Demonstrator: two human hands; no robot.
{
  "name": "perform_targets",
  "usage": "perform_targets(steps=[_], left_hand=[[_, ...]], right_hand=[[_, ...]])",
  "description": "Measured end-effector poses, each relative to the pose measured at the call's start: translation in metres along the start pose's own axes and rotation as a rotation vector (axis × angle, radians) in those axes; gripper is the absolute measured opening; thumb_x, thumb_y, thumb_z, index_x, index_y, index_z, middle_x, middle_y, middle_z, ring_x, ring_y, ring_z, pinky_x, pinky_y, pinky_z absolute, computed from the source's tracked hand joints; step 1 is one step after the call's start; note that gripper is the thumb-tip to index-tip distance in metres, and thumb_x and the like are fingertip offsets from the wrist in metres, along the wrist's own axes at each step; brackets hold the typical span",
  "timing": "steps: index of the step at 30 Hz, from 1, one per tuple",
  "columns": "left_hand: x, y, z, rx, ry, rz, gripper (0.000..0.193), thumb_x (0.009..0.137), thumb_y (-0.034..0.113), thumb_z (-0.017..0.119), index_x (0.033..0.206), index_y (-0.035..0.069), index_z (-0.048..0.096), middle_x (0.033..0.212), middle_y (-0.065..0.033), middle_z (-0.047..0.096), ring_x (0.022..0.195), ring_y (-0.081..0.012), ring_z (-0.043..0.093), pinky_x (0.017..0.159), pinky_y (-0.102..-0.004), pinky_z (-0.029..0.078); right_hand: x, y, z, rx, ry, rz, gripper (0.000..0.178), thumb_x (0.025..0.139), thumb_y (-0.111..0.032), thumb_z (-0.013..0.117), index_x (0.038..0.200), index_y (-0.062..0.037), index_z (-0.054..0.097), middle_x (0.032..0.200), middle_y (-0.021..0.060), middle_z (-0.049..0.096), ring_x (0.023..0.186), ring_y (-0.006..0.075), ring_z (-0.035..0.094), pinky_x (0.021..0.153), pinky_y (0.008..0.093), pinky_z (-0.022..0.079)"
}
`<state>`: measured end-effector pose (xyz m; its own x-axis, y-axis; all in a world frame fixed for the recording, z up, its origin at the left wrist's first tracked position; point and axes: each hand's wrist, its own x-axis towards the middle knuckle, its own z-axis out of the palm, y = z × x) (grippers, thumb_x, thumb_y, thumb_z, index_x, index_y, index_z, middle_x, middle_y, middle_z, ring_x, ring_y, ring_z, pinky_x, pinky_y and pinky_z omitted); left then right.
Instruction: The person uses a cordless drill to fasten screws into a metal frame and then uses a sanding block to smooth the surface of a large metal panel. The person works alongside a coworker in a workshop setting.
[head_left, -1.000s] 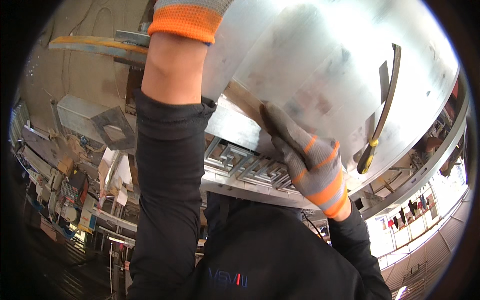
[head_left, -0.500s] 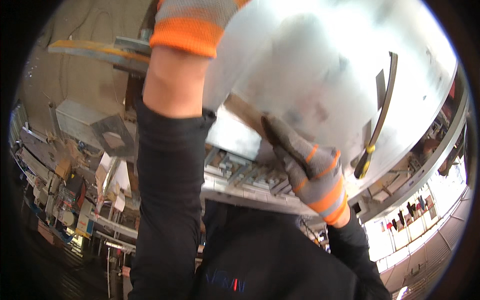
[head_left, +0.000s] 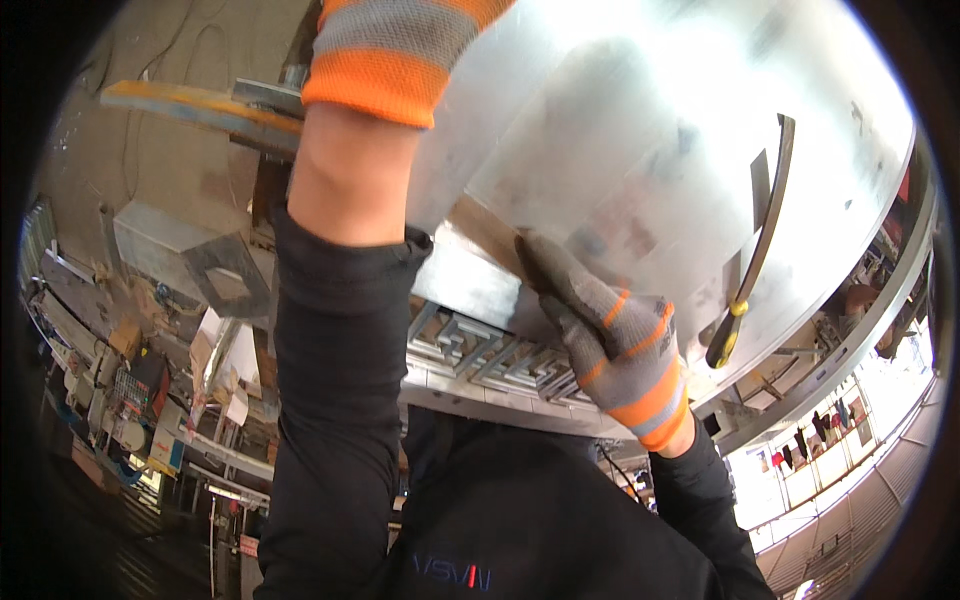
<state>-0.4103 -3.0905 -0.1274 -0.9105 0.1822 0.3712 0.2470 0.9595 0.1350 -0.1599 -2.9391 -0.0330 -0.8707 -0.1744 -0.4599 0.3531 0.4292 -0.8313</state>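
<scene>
A large shiny grey metal sheet (head_left: 610, 130) lies in front of me with smudges on it. My right hand (head_left: 620, 330), in a grey and orange glove, is closed round the near end of a flat brownish bar (head_left: 482, 228), which rests along the sheet's near left edge. My left hand (head_left: 395, 50), gloved alike, reaches over the sheet's left side; its fingers lie beyond the upper edge of the picture. To the right, a long narrow file (head_left: 771, 220) with a yellow and black handle (head_left: 727, 338) lies on the sheet, pointing away from me.
Below the sheet's near edge is a metal lattice (head_left: 490, 360) of short bars. A yellow-edged beam (head_left: 190, 105) sticks out at the left above the floor. Further left stand a grey metal box (head_left: 155, 240) and a square plate (head_left: 228, 282) with a hole.
My left hand and forearm appear slightly lower in the picture. The right hand has shifted a little left and keeps its grip on the bar. The file lies as before.
</scene>
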Motion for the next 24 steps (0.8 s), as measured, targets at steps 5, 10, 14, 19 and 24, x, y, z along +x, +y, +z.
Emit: perform_targets(steps=[5,10,14,19,24], left_hand=[[0.008,-0.011,0.009,-0.041,0.098,0.128,0.054,0.117,0.05,0.067,0.125,-0.002,0.081,0.133,-0.033,0.08,0.122,-0.05,0.079,0.107,-0.0505,0.064],[0.001,0.009,-0.015,-0.33,-0.138,-0.178,0.058,0.117,0.05,0.069,0.131,-0.005,0.078,0.13,-0.0341,0.08,0.124,-0.0499,0.078,0.108,-0.0499,0.064],[0.013,0.001,-0.016,-0.347,-0.261,-0.131,0.064,0.114,0.054,0.071,0.14,-0.004,0.076,0.136,-0.0321,0.08,0.132,-0.0492,0.076,0.115,-0.0503,0.061],[0.005,0.002,0.011,-0.247,0.069,-0.16,0.056,0.117,0.05,0.069,0.138,-0.001,0.079,0.135,-0.0283,0.08,0.121,-0.0476,0.079,0.108,-0.0509,0.064],[0.004,-0.016,0.022,0.224,0.099,0.345,0.039,0.12,0.039,0.067,0.13,0.006,0.084,0.128,-0.0245,0.081,0.113,-0.0415,0.083,0.095,-0.0483,0.069]], right_hand=[[0.0,0.001,0.0,-0.04,-0.023,0.027,0.074,0.098,0.005,0.074,0.168,-0.0159,0.066,0.103,0.0165,0.084,0.084,0.0345,0.082,0.077,0.0405,0.064],[0.001,0.003,-0.002,0.021,0.007,-0.031,0.074,0.097,0.003,0.076,0.168,-0.0159,0.067,0.103,0.0169,0.084,0.086,0.0388,0.08,0.078,0.0425,0.064],[0.001,0.003,-0.004,-0.024,-0.039,0.057,0.075,0.096,0.003,0.077,0.168,-0.0156,0.067,0.104,0.0172,0.084,0.085,0.0404,0.079,0.078,0.0428,0.063],[0.001,0.003,-0.004,-0.1,-0.025,0.053,0.07,0.099,0.003,0.077,0.166,-0.0139,0.068,0.102,0.0178,0.083,0.081,0.0385,0.078,0.077,0.0418,0.063],[0.001,0.002,-0.004,0.034,-0.03,0.069,0.071,0.099,0.007,0.072,0.167,-0.0129,0.068,0.105,0.017,0.085,0.091,0.0364,0.084,0.081,0.0404,0.065]])
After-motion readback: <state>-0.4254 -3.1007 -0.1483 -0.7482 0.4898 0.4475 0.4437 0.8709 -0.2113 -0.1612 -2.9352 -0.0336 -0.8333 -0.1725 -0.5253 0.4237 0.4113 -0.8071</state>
